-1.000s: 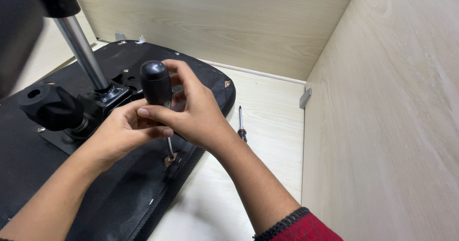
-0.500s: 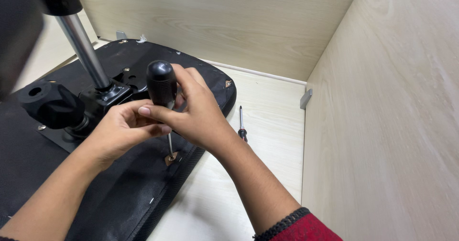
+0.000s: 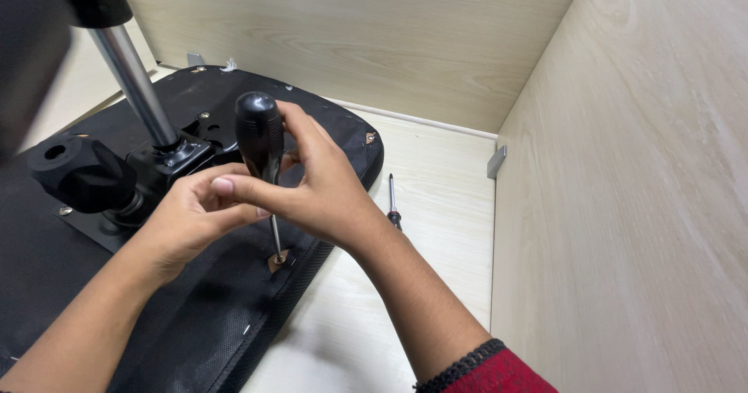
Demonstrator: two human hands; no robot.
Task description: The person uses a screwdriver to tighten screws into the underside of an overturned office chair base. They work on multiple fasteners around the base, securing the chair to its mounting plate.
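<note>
Upright on the underside of the black chair seat (image 3: 195, 338), the screwdriver (image 3: 261, 140) stands with its long axis near vertical, its tip set in what seems to be a screw (image 3: 278, 260) in a small bracket near the seat's edge. Right hand (image 3: 323, 186) wraps the black handle with fingers closed; left hand (image 3: 191, 214) curls against it from the left, its grip partly hidden. Beyond lie the chrome gas-lift column (image 3: 136, 89), black knob (image 3: 78, 173) and a spare screwdriver (image 3: 393, 202) on the wooden surface (image 3: 436, 175).

Bright, even light falls from above; the pale wooden panels (image 3: 639, 167) show no glare. Soft shadows gather under the hands on the black seat base (image 3: 195, 323). A dark blurred shape (image 3: 31, 58) smears the upper left corner, out of focus
</note>
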